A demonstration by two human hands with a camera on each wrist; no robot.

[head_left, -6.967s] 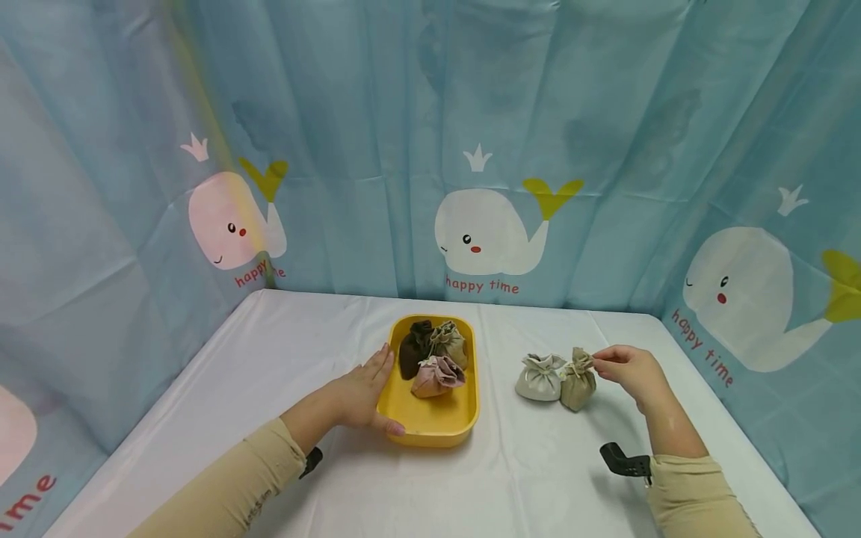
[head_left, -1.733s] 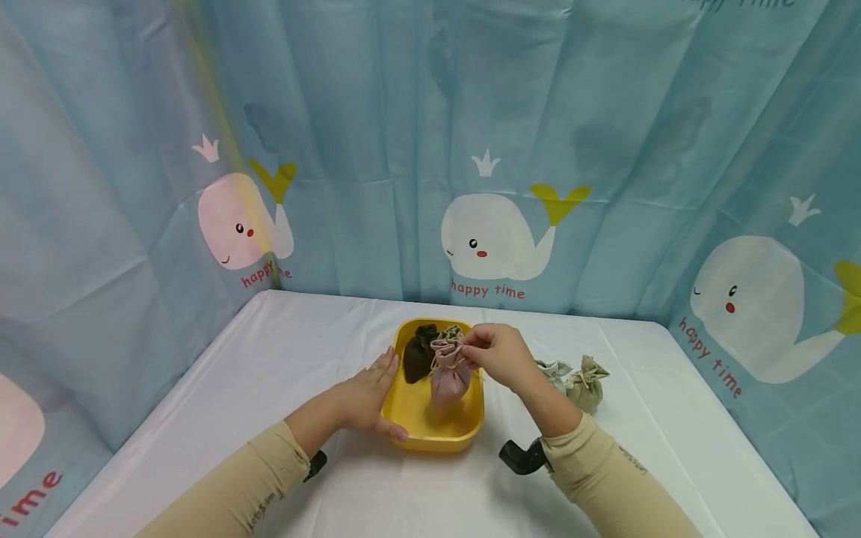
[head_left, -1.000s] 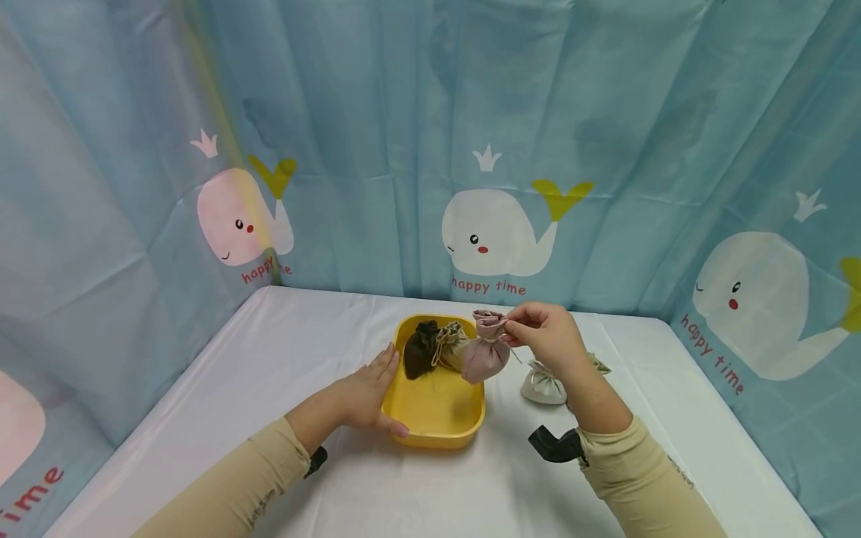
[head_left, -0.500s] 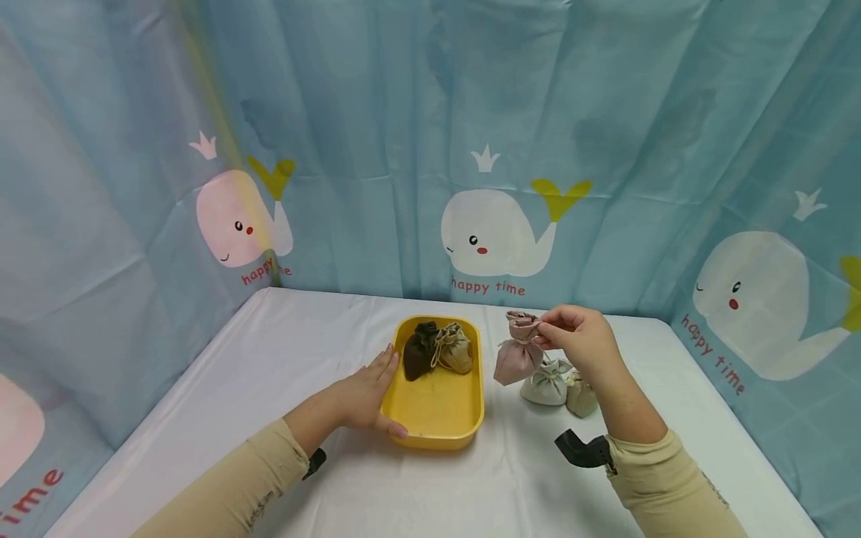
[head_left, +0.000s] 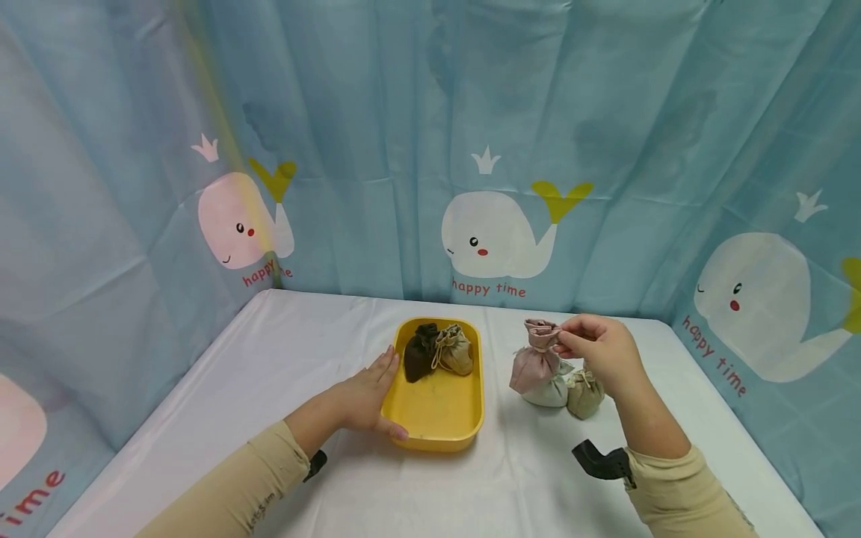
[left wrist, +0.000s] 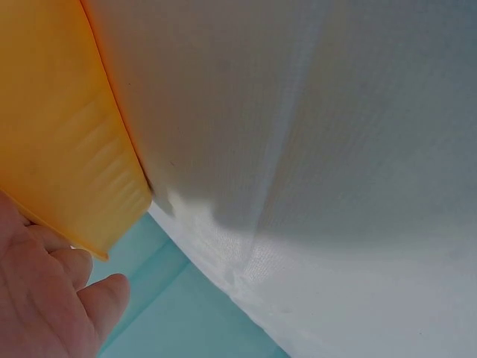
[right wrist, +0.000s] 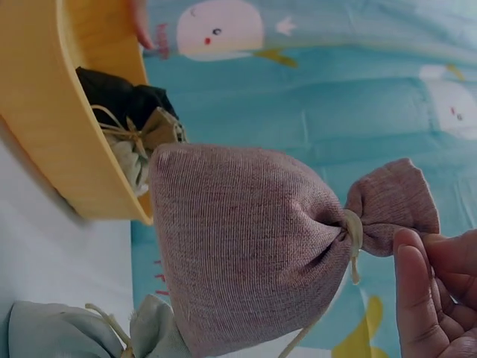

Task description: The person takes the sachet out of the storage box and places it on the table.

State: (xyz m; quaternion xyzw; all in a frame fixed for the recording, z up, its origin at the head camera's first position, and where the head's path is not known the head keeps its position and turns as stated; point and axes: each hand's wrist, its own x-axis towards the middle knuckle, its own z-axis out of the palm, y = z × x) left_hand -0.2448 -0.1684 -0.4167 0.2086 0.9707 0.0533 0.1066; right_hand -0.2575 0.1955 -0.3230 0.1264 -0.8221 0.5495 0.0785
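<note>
One pink pouch (right wrist: 246, 246), pinched at its gathered neck betw. thumb and fingertips of R hand (head_left: 601, 351); body tilted, to R of yellow tray (head_left: 437, 418), overlapping white pouch (head_left: 548, 394) in head view (contact unclear). Tan pouch (head_left: 585, 396) just beside white one, on white table (head_left: 430, 493). L hand (head_left: 363, 392): fingers extended against tray's L side, thumb at near corner. Dark brown pouch (head_left: 420, 355) and beige pouch (head_left: 457, 355) adjacent in tray's far half. Bkgd.: blue curtain (head_left: 363, 90) w/ whale prints (head_left: 487, 232).

two pouches (head_left: 420, 357) lie in the tray (head_left: 433, 415), two others (head_left: 584, 397) (side by side) right of it.
</note>
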